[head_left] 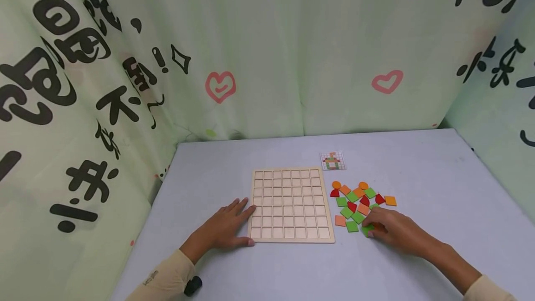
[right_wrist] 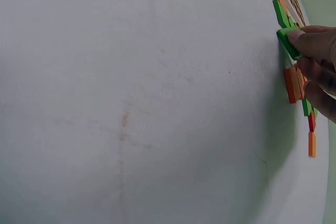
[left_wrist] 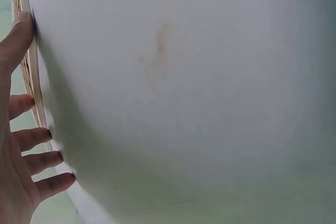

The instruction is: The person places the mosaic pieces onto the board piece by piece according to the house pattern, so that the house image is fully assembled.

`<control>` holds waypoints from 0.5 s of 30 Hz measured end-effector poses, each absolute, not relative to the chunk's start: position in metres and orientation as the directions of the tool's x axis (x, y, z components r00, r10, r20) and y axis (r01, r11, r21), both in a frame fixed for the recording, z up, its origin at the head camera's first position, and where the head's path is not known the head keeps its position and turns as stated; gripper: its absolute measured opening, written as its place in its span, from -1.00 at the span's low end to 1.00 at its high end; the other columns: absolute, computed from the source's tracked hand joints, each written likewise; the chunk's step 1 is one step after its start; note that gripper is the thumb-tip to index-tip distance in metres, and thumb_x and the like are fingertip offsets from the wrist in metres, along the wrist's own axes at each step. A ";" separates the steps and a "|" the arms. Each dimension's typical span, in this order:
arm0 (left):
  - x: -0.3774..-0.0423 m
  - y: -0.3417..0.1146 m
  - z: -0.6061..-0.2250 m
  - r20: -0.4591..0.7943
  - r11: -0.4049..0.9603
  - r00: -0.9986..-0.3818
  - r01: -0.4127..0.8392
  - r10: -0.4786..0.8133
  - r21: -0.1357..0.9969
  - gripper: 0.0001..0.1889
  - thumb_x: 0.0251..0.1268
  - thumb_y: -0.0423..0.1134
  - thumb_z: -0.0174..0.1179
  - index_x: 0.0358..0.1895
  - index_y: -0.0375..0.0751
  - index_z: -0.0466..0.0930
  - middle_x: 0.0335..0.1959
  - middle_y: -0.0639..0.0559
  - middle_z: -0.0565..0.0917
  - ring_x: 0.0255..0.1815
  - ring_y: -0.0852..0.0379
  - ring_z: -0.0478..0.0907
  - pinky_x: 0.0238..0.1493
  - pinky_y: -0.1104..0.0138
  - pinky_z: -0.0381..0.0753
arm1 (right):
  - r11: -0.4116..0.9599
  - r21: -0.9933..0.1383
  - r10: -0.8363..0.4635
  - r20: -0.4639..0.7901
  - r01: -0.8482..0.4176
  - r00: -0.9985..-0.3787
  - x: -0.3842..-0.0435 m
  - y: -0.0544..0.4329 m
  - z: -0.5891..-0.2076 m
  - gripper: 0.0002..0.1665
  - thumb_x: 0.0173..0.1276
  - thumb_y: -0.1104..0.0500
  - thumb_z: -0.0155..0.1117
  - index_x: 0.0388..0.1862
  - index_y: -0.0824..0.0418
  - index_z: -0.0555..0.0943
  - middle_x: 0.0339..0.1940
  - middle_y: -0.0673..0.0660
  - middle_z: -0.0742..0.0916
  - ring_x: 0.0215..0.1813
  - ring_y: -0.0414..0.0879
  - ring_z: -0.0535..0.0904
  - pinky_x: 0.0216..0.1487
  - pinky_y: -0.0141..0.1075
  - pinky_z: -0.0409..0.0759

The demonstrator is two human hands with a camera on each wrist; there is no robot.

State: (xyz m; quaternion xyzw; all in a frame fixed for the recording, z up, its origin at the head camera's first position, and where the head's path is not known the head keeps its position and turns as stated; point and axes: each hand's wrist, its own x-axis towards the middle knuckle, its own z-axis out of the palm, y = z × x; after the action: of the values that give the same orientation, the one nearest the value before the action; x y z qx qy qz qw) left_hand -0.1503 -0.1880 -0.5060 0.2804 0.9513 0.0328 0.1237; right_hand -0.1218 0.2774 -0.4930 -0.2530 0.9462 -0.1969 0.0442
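A wooden grid board [head_left: 288, 206] with bare square cells lies on the table. My left hand [head_left: 229, 226] rests at its left edge, fingers spread and fairly straight; in the left wrist view the thumb and fingers [left_wrist: 32, 139] touch the board's side. To the board's right, my right hand [head_left: 394, 231] pinches a green square tile [head_left: 367, 230] between thumb and fingers. That green tile [right_wrist: 289, 43] looks tilted in the right wrist view. Loose green, orange and red tiles [head_left: 352, 196] lie around the hand, some square, some round, some fan-shaped. The hand hides a few of them.
A small pattern card [head_left: 332, 160] with a coloured figure on a grid lies behind the tiles, near the board's far right corner. The white table [head_left: 217, 161] meets a pale green curtain [head_left: 267, 50] at the back and sides.
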 end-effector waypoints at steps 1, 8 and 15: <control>-0.150 -0.188 -0.505 -0.219 0.841 -0.812 0.525 0.541 0.131 -0.02 0.19 0.49 0.12 0.59 0.04 0.13 0.61 -0.15 0.17 0.58 -0.26 0.16 0.39 -0.11 0.38 | 0.788 -0.407 -0.500 0.014 -0.462 -0.866 -0.122 0.278 -0.493 -0.73 0.14 0.14 0.56 -0.17 -0.10 0.74 -0.21 -0.28 0.66 -0.16 -0.31 0.54 -0.11 -0.37 0.67; -0.151 -0.187 -0.505 -0.224 0.843 -0.813 0.522 0.538 0.130 -0.01 0.19 0.48 0.14 0.59 0.03 0.14 0.61 -0.16 0.17 0.58 -0.26 0.15 0.39 -0.12 0.39 | 0.767 -0.470 -0.529 -0.078 -0.437 -0.845 -0.122 0.282 -0.487 -0.71 0.24 0.13 0.49 -0.06 -0.05 0.71 -0.17 -0.24 0.69 -0.18 -0.33 0.49 -0.18 -0.40 0.61; -0.152 -0.187 -0.506 -0.227 0.845 -0.814 0.518 0.535 0.134 -0.01 0.18 0.47 0.15 0.59 0.03 0.13 0.61 -0.16 0.17 0.58 -0.26 0.15 0.38 -0.13 0.39 | 0.777 -0.480 -0.529 -0.145 -0.408 -0.836 -0.120 0.282 -0.488 -0.75 0.30 0.09 0.44 -0.05 -0.13 0.70 -0.22 -0.26 0.67 -0.19 -0.33 0.49 -0.22 -0.41 0.57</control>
State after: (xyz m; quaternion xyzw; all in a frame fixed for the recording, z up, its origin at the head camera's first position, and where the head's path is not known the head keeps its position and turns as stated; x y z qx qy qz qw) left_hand -0.1518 -0.1865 -0.5061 0.2768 0.9517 0.0329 0.1287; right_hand -0.1203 0.2816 -0.4882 -0.2513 0.9325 -0.2205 0.1370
